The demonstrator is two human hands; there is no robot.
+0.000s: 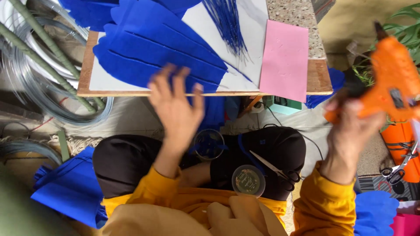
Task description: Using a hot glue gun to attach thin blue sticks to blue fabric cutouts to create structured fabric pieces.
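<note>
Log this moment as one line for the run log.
left hand: open, raised near blue sheets | right hand: holds glue gun | scissors on lap | pink sheet on board

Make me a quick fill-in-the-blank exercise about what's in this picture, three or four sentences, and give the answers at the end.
1. The right hand grips a glue gun whose body is coloured ____.
2. The left hand is raised, fingers spread, and holds ____.
3. The flat sheet at the board's right end is coloured ____.
4. A pair of ____ lies on the person's lap, beside a round lidded container.

Answers: orange; nothing; pink; scissors
</note>
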